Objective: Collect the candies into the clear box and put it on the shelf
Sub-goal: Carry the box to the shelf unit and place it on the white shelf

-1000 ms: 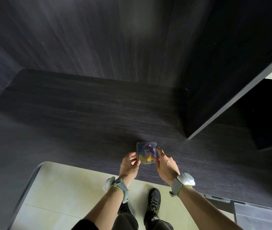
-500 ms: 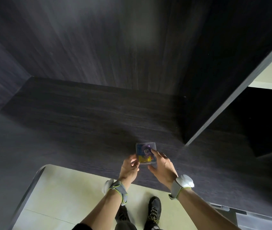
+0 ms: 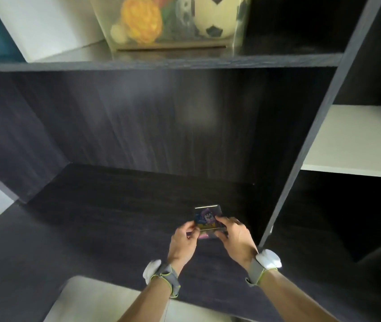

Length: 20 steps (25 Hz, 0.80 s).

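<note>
Dark wood-grain shelf fills view; clear box low on it, right of centre, contents blurred, purple and yellow. Left hand and right hand pinch its sides, fingers closed on it. Toy bin above, cropped.

- Shelf: dark wood grain, matt.
- Clear box: glossy transparent plastic.
- Storage bin above the shelf: translucent plastic.
- Wristbands: grey cloth.

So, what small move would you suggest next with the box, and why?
Probably release it and draw back: the box seems to sit on the dark shelf, well in from its front edge, with the left hand and right hand gripping its sides.
</note>
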### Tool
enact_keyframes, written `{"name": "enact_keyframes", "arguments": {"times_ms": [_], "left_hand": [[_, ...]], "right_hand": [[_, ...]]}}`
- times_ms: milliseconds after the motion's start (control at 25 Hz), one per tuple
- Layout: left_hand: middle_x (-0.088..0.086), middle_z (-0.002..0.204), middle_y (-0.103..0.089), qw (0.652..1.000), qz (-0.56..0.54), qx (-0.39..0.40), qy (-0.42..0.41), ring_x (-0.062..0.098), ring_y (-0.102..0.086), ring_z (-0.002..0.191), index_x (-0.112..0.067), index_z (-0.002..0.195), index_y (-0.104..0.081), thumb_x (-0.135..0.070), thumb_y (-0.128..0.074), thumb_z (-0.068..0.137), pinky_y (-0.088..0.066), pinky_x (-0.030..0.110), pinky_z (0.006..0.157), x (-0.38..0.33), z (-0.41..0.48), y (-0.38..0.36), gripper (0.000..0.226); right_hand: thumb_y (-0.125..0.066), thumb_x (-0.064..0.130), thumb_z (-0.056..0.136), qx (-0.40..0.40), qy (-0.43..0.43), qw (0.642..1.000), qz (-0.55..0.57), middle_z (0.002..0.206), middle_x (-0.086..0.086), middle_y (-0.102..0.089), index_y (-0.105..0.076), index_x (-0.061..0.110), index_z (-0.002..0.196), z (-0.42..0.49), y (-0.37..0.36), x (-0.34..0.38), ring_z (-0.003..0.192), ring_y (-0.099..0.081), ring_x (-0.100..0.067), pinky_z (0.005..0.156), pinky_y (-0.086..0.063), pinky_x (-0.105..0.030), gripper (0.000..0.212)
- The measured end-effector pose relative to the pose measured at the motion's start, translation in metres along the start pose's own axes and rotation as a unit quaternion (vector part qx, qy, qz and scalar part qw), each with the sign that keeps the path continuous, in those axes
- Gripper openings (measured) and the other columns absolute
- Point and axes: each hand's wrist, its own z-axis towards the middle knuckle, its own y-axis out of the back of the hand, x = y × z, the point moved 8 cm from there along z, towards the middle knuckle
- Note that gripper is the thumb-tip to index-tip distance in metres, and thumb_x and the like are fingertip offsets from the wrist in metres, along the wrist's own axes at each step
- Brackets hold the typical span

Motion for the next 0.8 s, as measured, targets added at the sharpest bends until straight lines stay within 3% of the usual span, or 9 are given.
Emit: {"name": "enact_keyframes", "arguments": {"times_ms": [360,560,800], "left_hand": [[0.002,0.107,-0.076,0.992,0.018,-0.03,-0.121,0.02,-0.073,0.094,-0.022,0.125,-0.066,-0.041,-0.055,0.095,-0.06,0.047,0.086,-0.102,-0.033,0.066,0.037],[-0.012,0.094,-0.076,0.981,-0.028,-0.02,-0.192,0.011,-0.073,0.087,-0.026,0.117,-0.07,-0.042,-0.059,0.092,-0.061,0.046,0.083,-0.153,-0.07,0.077,0.031],[-0.025,0.089,-0.074,0.966,-0.023,0.013,-0.258,-0.003,-0.071,0.079,-0.04,0.104,-0.066,-0.049,-0.072,0.076,-0.059,0.027,0.076,-0.201,-0.109,0.064,0.03]], "right_hand": [[-0.069,0.024,0.092,-0.109,0.057,0.992,0.017,0.112,0.001,-0.063,-0.059,0.025,0.135,-0.017,0.086,0.089,0.095,-0.066,-0.02,0.087,-0.056,-0.038,0.044],[-0.068,0.023,0.094,-0.182,0.07,0.981,0.008,0.11,0.007,-0.061,-0.06,0.026,0.135,-0.053,0.143,0.119,0.094,-0.064,-0.012,0.089,-0.056,-0.03,0.042],[-0.068,0.026,0.094,-0.23,0.069,0.971,0.001,0.11,0.008,-0.062,-0.06,0.027,0.135,-0.093,0.196,0.131,0.095,-0.064,-0.01,0.087,-0.058,-0.027,0.042]]}}
